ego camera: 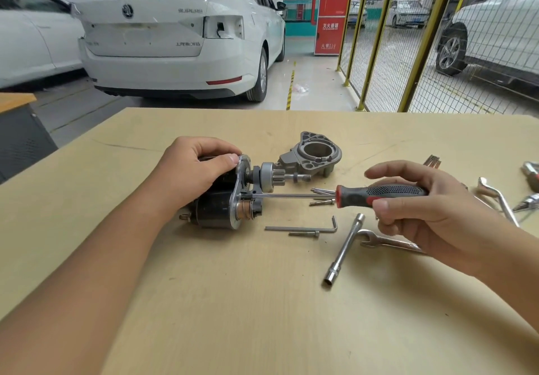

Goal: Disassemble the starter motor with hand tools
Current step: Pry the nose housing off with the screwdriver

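The black starter motor [217, 209] lies on its side on the wooden table [233, 301], its pinion shaft pointing right. My left hand [194, 170] grips the top of its body from above, thumb against the silver end plate. My right hand [431, 208] holds the red and black handle of a screwdriver [376, 195]. The shaft runs level to the left and its tip meets the end plate. The removed grey nose housing [312, 155] stands behind the pinion.
Loose bolts [322, 196] lie under the screwdriver shaft. A hex key [306, 227], a long bolt [303, 233], a tubular socket wrench [344, 250] and an open-end spanner [385, 240] lie in front. More tools [495, 196] sit at the right edge. Cars stand beyond the table.
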A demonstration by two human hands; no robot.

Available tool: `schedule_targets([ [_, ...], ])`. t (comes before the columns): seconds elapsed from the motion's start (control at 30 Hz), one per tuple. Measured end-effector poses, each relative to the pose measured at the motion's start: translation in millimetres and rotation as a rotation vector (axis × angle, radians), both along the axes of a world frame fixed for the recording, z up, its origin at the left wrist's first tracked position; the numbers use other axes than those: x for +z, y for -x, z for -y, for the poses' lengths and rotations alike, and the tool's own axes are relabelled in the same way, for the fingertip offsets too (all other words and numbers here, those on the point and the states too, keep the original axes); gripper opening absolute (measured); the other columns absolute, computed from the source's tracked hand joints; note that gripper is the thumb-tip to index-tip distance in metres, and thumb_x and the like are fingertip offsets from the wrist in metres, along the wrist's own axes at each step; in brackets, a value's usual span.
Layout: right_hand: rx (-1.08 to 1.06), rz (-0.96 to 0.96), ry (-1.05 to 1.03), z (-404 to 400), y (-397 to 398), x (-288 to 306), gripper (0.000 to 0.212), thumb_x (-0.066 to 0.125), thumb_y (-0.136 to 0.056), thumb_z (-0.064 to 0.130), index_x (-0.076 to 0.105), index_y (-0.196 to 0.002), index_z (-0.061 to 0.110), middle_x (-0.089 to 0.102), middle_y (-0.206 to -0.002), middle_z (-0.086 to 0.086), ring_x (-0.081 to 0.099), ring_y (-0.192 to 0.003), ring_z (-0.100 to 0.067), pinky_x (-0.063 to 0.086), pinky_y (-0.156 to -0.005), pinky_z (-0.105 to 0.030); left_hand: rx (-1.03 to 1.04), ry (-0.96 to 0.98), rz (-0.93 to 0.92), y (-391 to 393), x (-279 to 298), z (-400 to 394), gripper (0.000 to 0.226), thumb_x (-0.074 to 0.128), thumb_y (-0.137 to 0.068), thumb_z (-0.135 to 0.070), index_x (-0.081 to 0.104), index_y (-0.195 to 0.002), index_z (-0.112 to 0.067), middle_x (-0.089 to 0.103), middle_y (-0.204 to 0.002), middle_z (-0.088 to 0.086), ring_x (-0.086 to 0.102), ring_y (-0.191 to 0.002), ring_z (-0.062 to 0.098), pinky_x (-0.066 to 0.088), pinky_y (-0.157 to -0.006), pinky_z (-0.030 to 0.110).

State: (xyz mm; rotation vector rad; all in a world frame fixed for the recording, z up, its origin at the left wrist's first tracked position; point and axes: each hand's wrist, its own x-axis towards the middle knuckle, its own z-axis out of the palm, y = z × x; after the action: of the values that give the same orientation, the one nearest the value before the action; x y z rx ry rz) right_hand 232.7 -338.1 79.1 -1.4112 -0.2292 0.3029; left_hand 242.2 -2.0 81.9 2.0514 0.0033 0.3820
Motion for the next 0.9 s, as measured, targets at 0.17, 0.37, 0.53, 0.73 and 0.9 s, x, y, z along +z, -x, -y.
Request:
schedule_targets([
  [0.17,-0.013,-0.123,0.107,-3.5,0.6,3.9,0.038,0.074,-0.077,0.038,0.074,-0.104,0.01,0.07,-0.088,-0.028,0.051,-0.049,-0.022,0.043,-0.041,-0.029,-0.007,-0.004,0.003,-0.5,-1.0,-0.8,0.013,0.072,-0.096,-0.019,0.082,-0.095,-0.027,0.079,-0.09,-0.013,0.072,-0.087,0.003,0.055,-0.082,0.023],
  [0.37,0.013,-0.083,0.011,2.1,-2.0,4.6,0.036,0.08,-0.067,0.016,0.073,-0.102,0.013,0.064,-0.081,-0.021,0.043,-0.05,-0.019,0.039,-0.044,-0.026,-0.014,-0.018,0.007,-1.6,-2.5,-2.2,0.014,0.071,-0.096,-0.02,0.082,-0.094,-0.029,0.078,-0.089,-0.016,0.071,-0.085,-0.002,0.051,-0.076,0.019],
  [0.53,0.019,-0.098,-0.034,-3.4,0.2,3.9,0.035,0.081,-0.067,0.017,0.074,-0.101,0.012,0.064,-0.08,-0.014,0.05,-0.056,-0.019,0.05,-0.049,-0.03,-0.018,-0.033,0.005,-2.3,-3.0,-3.4,0.014,0.071,-0.096,-0.021,0.082,-0.095,-0.03,0.078,-0.09,-0.016,0.072,-0.086,-0.001,0.051,-0.076,0.019],
  [0.73,-0.044,-0.09,0.051,-3.6,0.1,4.4,0.039,0.076,-0.073,0.031,0.071,-0.104,0.009,0.065,-0.078,-0.025,0.044,-0.045,-0.019,0.039,-0.041,-0.026,-0.017,-0.042,0.008,-3.0,-2.7,-3.3,0.013,0.071,-0.096,-0.021,0.081,-0.096,-0.029,0.078,-0.09,-0.017,0.071,-0.086,-0.003,0.049,-0.071,0.01],
  [0.9,-0.017,-0.112,-0.098,1.0,-2.3,2.4,0.047,0.081,-0.06,0.004,0.074,-0.105,0.014,0.061,-0.08,-0.014,0.049,-0.058,-0.018,0.047,-0.052,-0.029,-0.02,-0.051,0.011,-2.7,-2.8,-3.3,0.014,0.071,-0.097,-0.021,0.081,-0.096,-0.029,0.078,-0.09,-0.017,0.071,-0.085,-0.004,0.049,-0.068,0.005],
])
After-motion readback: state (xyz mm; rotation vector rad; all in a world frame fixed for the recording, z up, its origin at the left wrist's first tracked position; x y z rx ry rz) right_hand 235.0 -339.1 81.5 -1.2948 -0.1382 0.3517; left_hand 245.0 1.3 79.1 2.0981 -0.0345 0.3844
